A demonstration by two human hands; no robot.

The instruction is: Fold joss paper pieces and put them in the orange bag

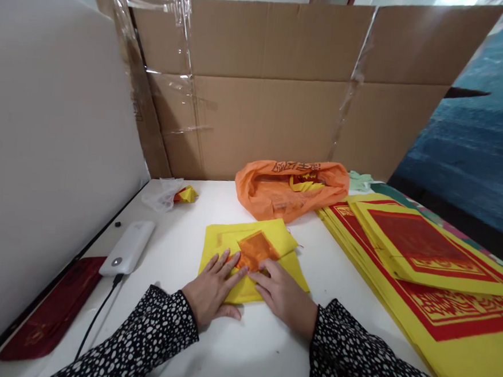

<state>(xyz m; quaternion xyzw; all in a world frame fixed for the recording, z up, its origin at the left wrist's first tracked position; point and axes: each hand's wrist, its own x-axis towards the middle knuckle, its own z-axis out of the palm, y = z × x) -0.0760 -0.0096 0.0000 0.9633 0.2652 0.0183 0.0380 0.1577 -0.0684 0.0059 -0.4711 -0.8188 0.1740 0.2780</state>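
Observation:
A folded sheet of yellow paper point(291, 274) lies on the white table in front of me. An orange square point(258, 250) shows at its middle, set at an angle like a diamond. My left hand point(213, 286) rests flat on the paper's left part, fingers spread, with fingertips at the orange square's left edge. Beside it, my right hand point(282, 291) has its fingers bent and drawn together on the paper, at the lower edge of the orange square. The fold under the right fingertips is partly hidden.
Behind the paper sits an orange plastic bag point(251, 197) with yellow and red pieces inside. Stacked yellow sheets with red print point(460, 346) cover the right side. To the left are a white power bank point(133, 243) with a cable, a dark red phone point(56, 310) and a clear plastic bag point(162, 194). Cardboard point(265, 115) stands behind.

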